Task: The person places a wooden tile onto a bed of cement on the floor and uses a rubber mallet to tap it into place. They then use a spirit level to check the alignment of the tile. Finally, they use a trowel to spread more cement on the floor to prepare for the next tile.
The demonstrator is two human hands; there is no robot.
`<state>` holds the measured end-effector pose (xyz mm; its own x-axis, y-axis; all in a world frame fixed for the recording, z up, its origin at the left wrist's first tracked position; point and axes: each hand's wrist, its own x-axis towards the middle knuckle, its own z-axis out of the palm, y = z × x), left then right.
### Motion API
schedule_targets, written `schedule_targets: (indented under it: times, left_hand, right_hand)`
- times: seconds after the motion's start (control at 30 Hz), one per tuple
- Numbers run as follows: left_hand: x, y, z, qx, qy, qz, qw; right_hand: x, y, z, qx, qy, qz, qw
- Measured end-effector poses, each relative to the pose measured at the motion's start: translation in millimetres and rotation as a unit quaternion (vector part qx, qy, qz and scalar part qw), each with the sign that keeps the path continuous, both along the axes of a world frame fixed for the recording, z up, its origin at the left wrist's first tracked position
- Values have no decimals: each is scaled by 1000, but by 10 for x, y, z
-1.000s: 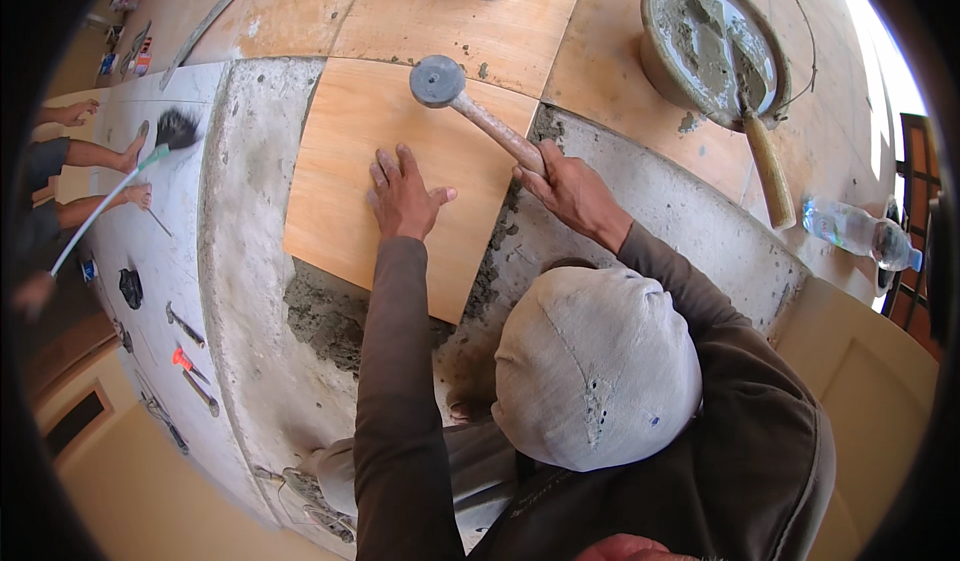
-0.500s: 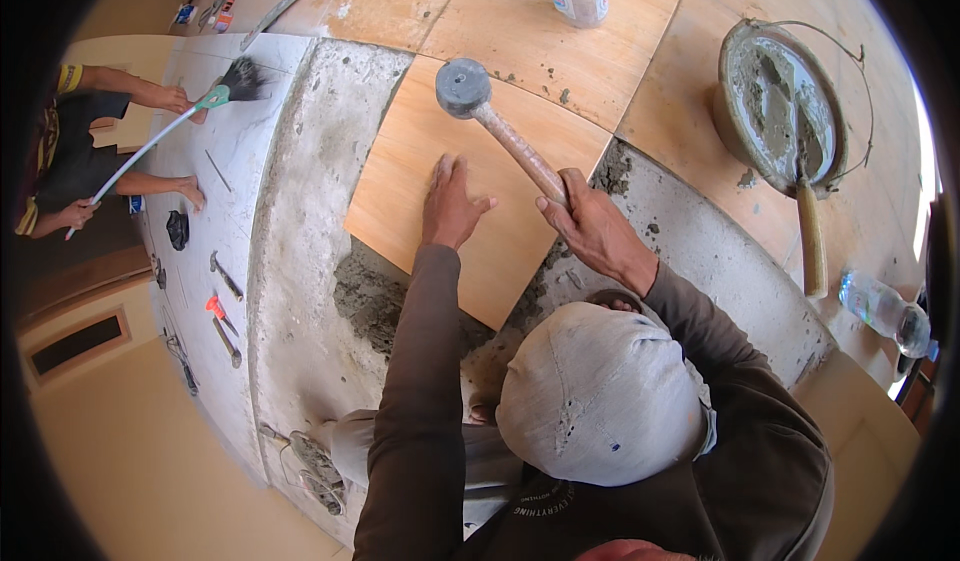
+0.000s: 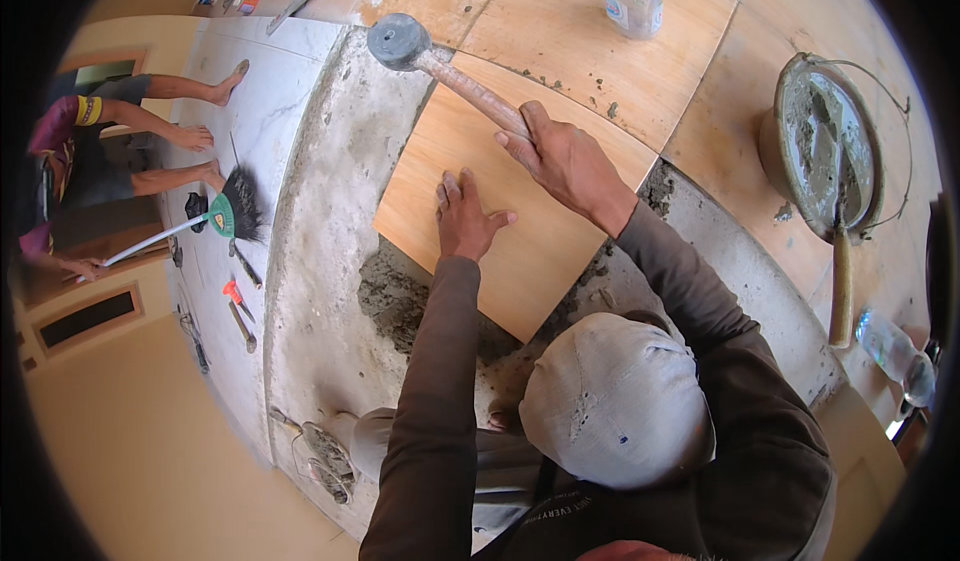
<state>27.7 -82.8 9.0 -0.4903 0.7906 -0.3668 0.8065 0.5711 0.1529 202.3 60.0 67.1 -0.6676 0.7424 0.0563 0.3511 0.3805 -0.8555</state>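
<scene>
A square wood-toned floor tile [image 3: 560, 261] lies before me, partly over wet grey mortar [image 3: 390, 296] that shows along its near left edge. My left hand [image 3: 466, 219] rests on the tile's left half, fingers stretched out. Closed round the handle of a rubber mallet [image 3: 398, 41] is my right hand [image 3: 570, 161], over the tile's far half. The mallet's black head hangs in view beyond the tile's far left corner; whether it touches anything cannot be told.
To the right stands a mortar bucket [image 3: 770, 151] with a trowel [image 3: 842, 291] in it. Plastic bottles stand beyond the tile [image 3: 632, 1] and lie at right [image 3: 893, 351]. Leftward, a person holds a broom [image 3: 222, 215] near a hammer [image 3: 242, 328] and an orange-handled tool [image 3: 232, 291].
My right hand has carried the mallet left and farther away, past the tile's corner. My left hand stays on the tile. The other person's broom has come nearer, and my view has shifted left.
</scene>
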Motion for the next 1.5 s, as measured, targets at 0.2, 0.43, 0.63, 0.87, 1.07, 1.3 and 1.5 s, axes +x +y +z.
schedule_targets:
  times: [0.2, 0.43, 0.63, 0.87, 1.07, 1.3, 1.5]
  left_hand:
    - [62, 104, -31, 21, -6, -16, 1000]
    - [93, 143, 29, -10, 15, 3, 1000]
    - [-7, -65, -51, 38, 20, -2, 999]
    - [-64, -464, 126, -68, 30, -42, 996]
    - [-123, -766, -37, -8, 48, -70, 996]
    - [-186, -754, -7, -34, 67, -89, 993]
    - [-169, -692, 58, -35, 37, -98, 994]
  right_hand:
    - [10, 214, -573, 27, -58, -14, 998]
    - [281, -45, -323, 31, -39, -12, 999]
    - [437, -202, -31, -50, -43, -4, 998]
    - [1130, -519, 124, 9, 6, -4, 1000]
    - [1203, -653, -601, 19, -180, 51, 982]
    - [1051, -925, -100, -92, 16, -24, 995]
    - [1270, -1105, -446, -53, -122, 33, 991]
